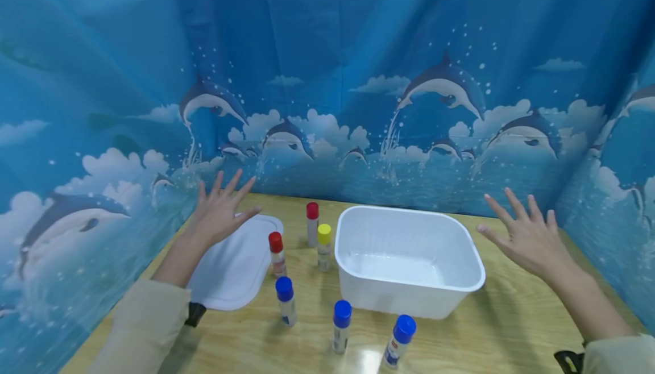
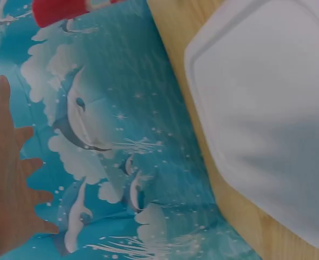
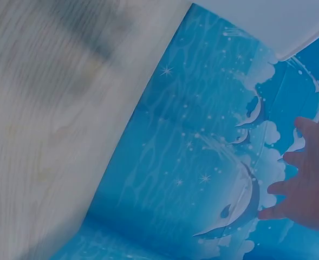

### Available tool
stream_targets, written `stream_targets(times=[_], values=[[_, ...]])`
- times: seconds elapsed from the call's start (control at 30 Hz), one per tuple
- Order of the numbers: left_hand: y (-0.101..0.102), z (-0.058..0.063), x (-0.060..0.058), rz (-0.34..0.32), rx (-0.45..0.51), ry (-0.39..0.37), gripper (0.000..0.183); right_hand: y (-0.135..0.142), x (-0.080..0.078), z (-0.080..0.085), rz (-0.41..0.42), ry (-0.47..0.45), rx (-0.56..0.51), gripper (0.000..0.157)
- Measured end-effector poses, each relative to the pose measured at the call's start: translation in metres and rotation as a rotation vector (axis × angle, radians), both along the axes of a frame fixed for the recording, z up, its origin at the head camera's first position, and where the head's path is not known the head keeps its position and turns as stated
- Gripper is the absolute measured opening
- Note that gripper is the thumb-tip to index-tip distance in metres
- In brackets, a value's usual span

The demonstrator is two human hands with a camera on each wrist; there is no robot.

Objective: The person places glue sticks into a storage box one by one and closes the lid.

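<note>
My left hand hovers with fingers spread above a flat white lid, holding nothing. To the right of the white plastic tub, my right hand is raised, its fingers also splayed and bare. Between lid and tub stand several glue sticks: a red-capped one at the back, another red-capped one beside the lid, and a yellow-capped one. Nearer the front are three with blue caps: one on the left, one in the middle, one on the right.
A wooden table carries everything. Blue dolphin-print curtains hang behind it and along both sides, close to the table's edges. Wrist straps show at the sleeve cuffs.
</note>
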State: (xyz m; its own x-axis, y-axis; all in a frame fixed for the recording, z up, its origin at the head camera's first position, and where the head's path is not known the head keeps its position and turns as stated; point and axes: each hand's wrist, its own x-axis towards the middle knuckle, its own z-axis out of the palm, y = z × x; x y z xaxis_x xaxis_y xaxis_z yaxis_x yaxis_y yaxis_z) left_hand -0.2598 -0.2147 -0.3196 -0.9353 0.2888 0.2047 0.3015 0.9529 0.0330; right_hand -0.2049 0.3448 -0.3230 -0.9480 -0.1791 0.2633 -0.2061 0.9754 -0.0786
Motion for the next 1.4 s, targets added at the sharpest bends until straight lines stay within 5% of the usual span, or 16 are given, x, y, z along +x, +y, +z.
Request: stream_targets(times=[0.53,1.0,1.2,1.4], values=[[0.040,0.029,0.043,-0.102,-0.087,0.167,0.078,-0.024,0.017,0.001,0.074,0.028,0.010,0.074],[0.104,0.026,0.090,-0.452,-0.003,0.376,0.076,-0.043,0.031,-0.010,0.133,0.038,-0.047,0.071],[0.130,0.018,0.105,-0.610,0.034,0.385,0.072,-0.046,0.034,-0.018,0.142,0.016,-0.090,0.071],[0.153,0.012,0.115,-0.720,0.095,0.316,0.065,-0.047,0.037,-0.023,0.148,-0.001,-0.197,0.068]])
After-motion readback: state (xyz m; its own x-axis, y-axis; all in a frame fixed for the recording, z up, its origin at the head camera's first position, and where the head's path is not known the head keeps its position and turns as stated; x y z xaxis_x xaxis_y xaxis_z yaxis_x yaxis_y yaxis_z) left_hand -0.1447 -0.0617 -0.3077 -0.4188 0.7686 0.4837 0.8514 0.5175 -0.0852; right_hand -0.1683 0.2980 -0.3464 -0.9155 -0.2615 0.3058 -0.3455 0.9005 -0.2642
